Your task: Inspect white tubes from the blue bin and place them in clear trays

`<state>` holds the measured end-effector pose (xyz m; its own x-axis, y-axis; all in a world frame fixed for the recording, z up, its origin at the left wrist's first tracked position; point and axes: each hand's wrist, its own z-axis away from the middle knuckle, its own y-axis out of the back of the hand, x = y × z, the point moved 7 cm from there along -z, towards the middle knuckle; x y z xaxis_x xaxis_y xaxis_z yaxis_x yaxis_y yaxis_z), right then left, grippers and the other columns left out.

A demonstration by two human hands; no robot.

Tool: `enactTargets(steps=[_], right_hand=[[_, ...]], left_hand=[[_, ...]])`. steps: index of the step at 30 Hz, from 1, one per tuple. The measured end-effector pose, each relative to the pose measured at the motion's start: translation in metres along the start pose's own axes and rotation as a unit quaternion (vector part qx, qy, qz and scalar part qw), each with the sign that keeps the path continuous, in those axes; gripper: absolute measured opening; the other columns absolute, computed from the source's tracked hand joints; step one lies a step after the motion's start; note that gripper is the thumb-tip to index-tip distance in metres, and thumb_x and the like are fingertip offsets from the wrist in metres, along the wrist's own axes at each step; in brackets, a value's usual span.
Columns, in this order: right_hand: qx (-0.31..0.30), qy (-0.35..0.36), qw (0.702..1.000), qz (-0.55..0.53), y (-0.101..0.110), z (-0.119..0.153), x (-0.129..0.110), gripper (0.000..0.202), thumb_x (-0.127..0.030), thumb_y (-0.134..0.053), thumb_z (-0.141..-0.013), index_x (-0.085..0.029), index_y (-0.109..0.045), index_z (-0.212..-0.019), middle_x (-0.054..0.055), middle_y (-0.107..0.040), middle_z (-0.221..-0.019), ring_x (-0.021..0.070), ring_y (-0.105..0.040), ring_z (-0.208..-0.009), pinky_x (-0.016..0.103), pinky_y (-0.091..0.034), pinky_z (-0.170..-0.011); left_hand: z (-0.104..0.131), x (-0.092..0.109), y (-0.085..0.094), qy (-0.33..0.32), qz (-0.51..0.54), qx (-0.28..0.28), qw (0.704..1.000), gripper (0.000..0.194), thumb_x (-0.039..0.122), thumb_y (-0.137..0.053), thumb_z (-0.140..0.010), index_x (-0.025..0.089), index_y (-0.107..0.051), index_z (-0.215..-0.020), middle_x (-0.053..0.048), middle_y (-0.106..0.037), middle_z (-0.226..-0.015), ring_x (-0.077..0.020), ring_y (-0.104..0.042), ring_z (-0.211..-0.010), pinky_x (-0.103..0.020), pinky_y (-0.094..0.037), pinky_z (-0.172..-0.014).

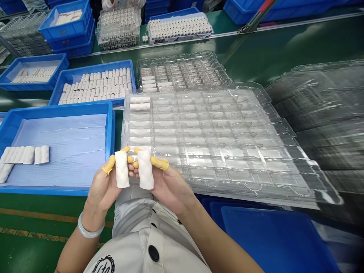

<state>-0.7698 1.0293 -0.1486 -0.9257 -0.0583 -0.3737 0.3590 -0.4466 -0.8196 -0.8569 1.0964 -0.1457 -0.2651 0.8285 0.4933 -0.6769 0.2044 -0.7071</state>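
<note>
My left hand [109, 178] is closed on a white wrapped cylinder [122, 169], held upright between yellow-sleeved fingertips. A second white wrapped cylinder [145, 169] is gripped the same way by my right hand [165, 182]. The two pieces are side by side with a small gap, in front of my body. Just beyond them lies a clear plastic tray [196, 132] with rows of slots, and two similar white pieces [140, 103] sit in its far left slots. To the left, a blue bin [71, 151] lined with paper holds several white pieces [22, 155].
Another blue bin [95, 84] full of white cylinders stands behind. A part-filled clear tray [182, 72] is beyond the near tray. Stacked clear trays [327, 113] rise at the right, blurred. Blue bins [273, 235] are below the table edge. A person's hands [109, 3] appear at the back.
</note>
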Motion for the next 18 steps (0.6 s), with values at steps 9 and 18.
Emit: enactTargets(steps=[9,18], right_hand=[[-0.022,0.005,1.000,0.022,0.0028,-0.0007,0.0020,0.028,-0.034,-0.078,-0.076,-0.012,-0.063,-0.086,0.004,-0.063,-0.067,0.0097,-0.056,-0.056,0.020,-0.045,-0.053],[-0.013,0.011,0.999,0.034,0.0011,-0.0005,0.0007,0.045,-0.050,-0.060,-0.091,-0.011,-0.062,-0.113,0.008,-0.066,-0.080,0.0157,-0.063,-0.072,0.027,-0.052,-0.064]], left_hand=[[-0.0012,-0.0014,0.0006,0.004,-0.038,-0.012,0.999,0.035,0.027,-0.039,-0.102,0.010,-0.066,-0.116,-0.008,-0.063,-0.077,-0.0114,-0.060,-0.065,-0.022,-0.054,-0.067],[-0.0038,-0.0037,0.0020,0.015,-0.038,0.028,0.999,0.034,0.028,-0.041,-0.101,0.010,-0.069,-0.111,-0.008,-0.061,-0.069,-0.0131,-0.057,-0.060,-0.026,-0.053,-0.063]])
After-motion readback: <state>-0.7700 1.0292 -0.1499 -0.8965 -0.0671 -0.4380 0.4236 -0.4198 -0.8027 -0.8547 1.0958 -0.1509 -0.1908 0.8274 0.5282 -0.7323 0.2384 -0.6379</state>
